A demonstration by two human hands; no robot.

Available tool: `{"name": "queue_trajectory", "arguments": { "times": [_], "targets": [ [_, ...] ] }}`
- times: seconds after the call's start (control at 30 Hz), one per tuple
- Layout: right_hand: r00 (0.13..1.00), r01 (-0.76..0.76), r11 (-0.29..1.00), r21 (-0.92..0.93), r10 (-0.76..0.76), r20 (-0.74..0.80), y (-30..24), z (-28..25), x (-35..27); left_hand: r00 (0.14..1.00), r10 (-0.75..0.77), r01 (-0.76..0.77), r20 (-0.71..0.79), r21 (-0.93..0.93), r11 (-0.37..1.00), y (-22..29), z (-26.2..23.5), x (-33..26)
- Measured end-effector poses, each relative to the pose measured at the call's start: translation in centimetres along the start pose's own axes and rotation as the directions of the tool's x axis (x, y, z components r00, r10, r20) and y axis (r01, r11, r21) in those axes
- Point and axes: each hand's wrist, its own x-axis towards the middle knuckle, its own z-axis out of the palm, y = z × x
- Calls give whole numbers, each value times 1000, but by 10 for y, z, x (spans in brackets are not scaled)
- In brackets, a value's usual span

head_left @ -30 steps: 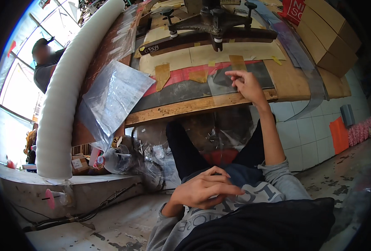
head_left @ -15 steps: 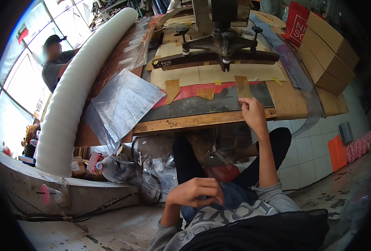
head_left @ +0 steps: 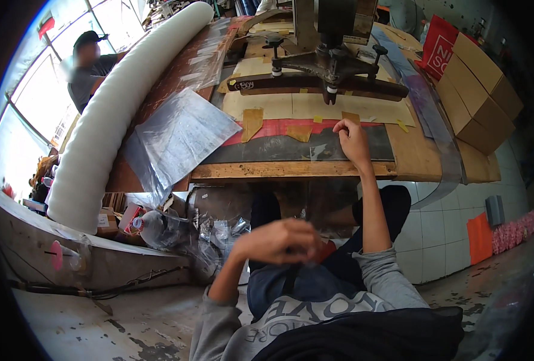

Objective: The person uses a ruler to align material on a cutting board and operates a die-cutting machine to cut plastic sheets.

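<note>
My right hand (head_left: 354, 143) is over the dark mat (head_left: 267, 150) at the bench's front edge, fingers curled into a pinch beside an amber tape strip (head_left: 350, 117). What the pinch holds, if anything, cannot be made out. A small pale, shiny patch (head_left: 318, 151) lies on the mat to the left of this hand. My left hand (head_left: 279, 242) is in front of my body, below the bench edge, its fingers curled in and smeared by motion. More amber pieces (head_left: 252, 124) lie across the red strip (head_left: 267, 132). Over the mat hangs the dark metal bar of a press (head_left: 315, 87).
Clear plastic sheets (head_left: 185, 135) lie at the bench's left, beside a long white foam roll (head_left: 122, 96). Cardboard boxes (head_left: 477, 90) stand at the right, near a hanging clear plastic strip (head_left: 450, 150). Another person (head_left: 89, 72) is beyond the roll.
My right hand has moved slightly left and away from the bench edge. My left hand has risen toward the bench. The pale patch now shows on the mat. The whole view has shifted a little.
</note>
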Motion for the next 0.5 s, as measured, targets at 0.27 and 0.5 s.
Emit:
{"name": "queue_trajectory", "arguments": {
  "times": [0.27,0.5],
  "targets": [
    [996,55,998,1,-55,68,19,6,22,989,-9,52,-146,295,954,-79,-80,52],
    [996,76,992,-101,-72,46,9,4,11,990,-133,142,-51,443,885,-104,-72,60]
  ]
}}
